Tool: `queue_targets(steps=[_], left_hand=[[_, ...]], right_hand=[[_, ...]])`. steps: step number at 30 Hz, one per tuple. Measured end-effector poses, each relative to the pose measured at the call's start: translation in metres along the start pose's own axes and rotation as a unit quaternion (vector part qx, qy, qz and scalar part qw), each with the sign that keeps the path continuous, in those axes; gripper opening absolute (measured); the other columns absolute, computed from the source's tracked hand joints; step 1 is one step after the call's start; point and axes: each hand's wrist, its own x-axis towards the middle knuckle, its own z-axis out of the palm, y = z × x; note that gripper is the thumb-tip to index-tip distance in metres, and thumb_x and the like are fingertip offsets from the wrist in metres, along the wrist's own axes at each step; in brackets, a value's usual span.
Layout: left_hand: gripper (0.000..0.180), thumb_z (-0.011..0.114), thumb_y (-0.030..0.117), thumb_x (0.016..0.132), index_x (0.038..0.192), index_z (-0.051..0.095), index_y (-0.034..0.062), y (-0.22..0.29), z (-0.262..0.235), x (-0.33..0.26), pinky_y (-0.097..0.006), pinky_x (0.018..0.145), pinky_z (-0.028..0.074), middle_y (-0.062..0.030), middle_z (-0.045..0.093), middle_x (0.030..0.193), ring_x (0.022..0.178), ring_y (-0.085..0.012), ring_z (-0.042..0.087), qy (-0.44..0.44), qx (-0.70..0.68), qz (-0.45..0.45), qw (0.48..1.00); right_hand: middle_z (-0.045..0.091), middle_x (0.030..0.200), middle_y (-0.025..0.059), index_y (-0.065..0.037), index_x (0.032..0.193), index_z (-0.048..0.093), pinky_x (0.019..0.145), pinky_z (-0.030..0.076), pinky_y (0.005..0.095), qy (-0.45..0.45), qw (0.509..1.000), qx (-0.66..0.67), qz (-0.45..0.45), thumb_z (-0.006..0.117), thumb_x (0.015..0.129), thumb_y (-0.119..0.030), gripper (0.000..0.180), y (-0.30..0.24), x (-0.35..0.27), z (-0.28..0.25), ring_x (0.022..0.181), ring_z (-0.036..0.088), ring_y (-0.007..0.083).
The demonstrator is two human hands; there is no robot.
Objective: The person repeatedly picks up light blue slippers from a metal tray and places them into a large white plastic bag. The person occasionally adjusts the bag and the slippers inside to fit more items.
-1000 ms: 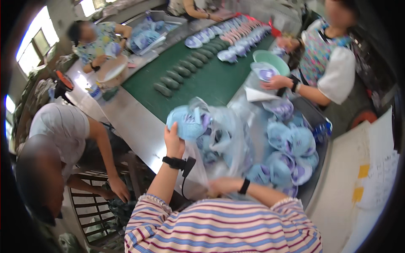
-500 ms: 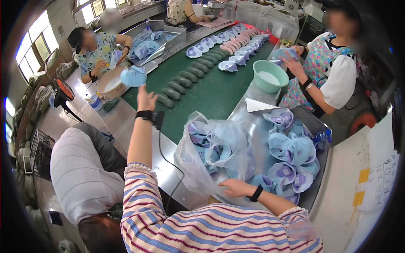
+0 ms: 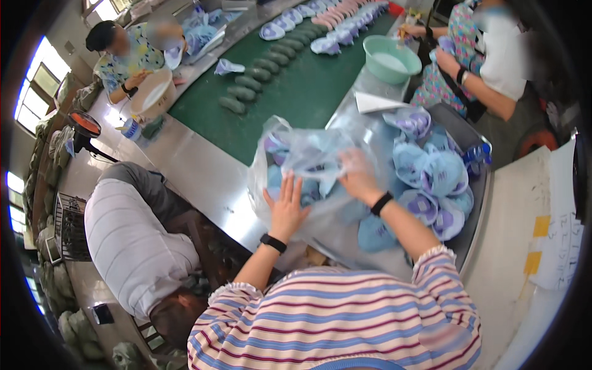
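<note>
A clear plastic bag (image 3: 308,154) of light-blue and purple fabric pieces, which look like shoe uppers, lies on the metal table before me. My left hand (image 3: 288,206) rests against its near side, fingers stretched and spread. Across the bag's upper right part is my right hand (image 3: 359,176); its fingers are blurred, so their grip is unclear. More blue pieces (image 3: 435,176) lie heaped in a grey tray right of the bag. One single blue piece (image 3: 228,66) lies on the green belt (image 3: 296,105), beside the row of dark green, shoe-shaped forms (image 3: 248,82).
A mint-green basin (image 3: 392,60) stands by the belt's right edge, near a person in a floral apron. At left, another person works beside a beige basin (image 3: 152,95). Someone in white (image 3: 139,240) bends low next to my left arm. A fan (image 3: 84,123) stands farther left.
My left hand has drawn back from the belt to the bag, having let go of a blue piece, which now lies on the belt. My right hand has moved up across the bag.
</note>
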Motion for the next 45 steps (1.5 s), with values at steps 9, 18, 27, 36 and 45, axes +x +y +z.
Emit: queue_targets(steps=[9, 18, 27, 36, 45], left_hand=[[0.030, 0.063, 0.017, 0.062, 0.091, 0.057, 0.0112, -0.028, -0.003, -0.014, -0.054, 0.091, 0.028, -0.0056, 0.052, 0.110, 0.115, -0.0258, 0.040, -0.069, 0.074, 0.077, 0.992], [0.024, 0.061, 0.019, 0.060, 0.080, 0.058, 0.0064, -0.046, -0.071, -0.075, -0.040, 0.076, 0.040, -0.0113, 0.060, 0.080, 0.088, -0.0279, 0.055, -0.204, 0.046, -0.091, 0.974], [0.031, 0.060, 0.032, 0.073, 0.092, 0.057, 0.0076, -0.014, -0.075, 0.017, -0.039, 0.076, 0.038, -0.0112, 0.059, 0.080, 0.082, -0.0252, 0.056, -0.067, 0.020, 0.119, 0.990], [0.085, 0.061, 0.054, 0.071, 0.121, 0.033, -0.0084, -0.017, 0.015, 0.038, -0.043, 0.079, 0.044, -0.0302, 0.057, 0.094, 0.090, -0.0420, 0.055, -0.274, -0.141, 0.046, 0.950], [0.116, 0.081, 0.037, 0.050, 0.136, 0.012, 0.0004, -0.021, 0.048, 0.059, -0.045, 0.092, 0.037, -0.0295, 0.016, 0.135, 0.113, -0.0438, 0.039, -0.198, -0.161, -0.119, 0.960]], right_hand=[[0.060, 0.100, 0.0182, -0.003, 0.115, 0.050, 0.080, 0.045, 0.0358, -0.166, 0.952, 0.191, 0.173, 0.064, 0.071, -0.045, 0.062, 0.081, -0.012, 0.035, 0.091, 0.058, 0.0313], [0.063, 0.089, 0.0121, 0.000, 0.121, 0.042, 0.052, 0.046, 0.0294, -0.552, 0.725, 0.380, 0.162, 0.059, 0.079, -0.021, 0.050, 0.047, -0.103, -0.043, 0.053, 0.058, 0.0165], [0.061, 0.085, 0.0121, -0.003, 0.103, 0.052, 0.065, 0.048, 0.0302, -0.142, 0.939, 0.311, 0.036, 0.057, 0.078, -0.016, 0.029, 0.021, -0.048, -0.050, 0.070, 0.061, 0.0220], [0.060, 0.078, 0.0100, 0.000, 0.116, 0.049, 0.060, 0.046, 0.0272, -0.054, 0.972, 0.200, 0.107, 0.064, 0.076, -0.036, 0.056, 0.042, -0.004, 0.055, 0.067, 0.057, 0.0164], [0.063, 0.078, 0.0124, -0.007, 0.093, 0.066, 0.066, 0.048, 0.0367, -0.211, 0.967, 0.137, 0.038, 0.056, 0.071, -0.016, 0.026, 0.038, 0.019, 0.004, 0.068, 0.060, 0.0276]])
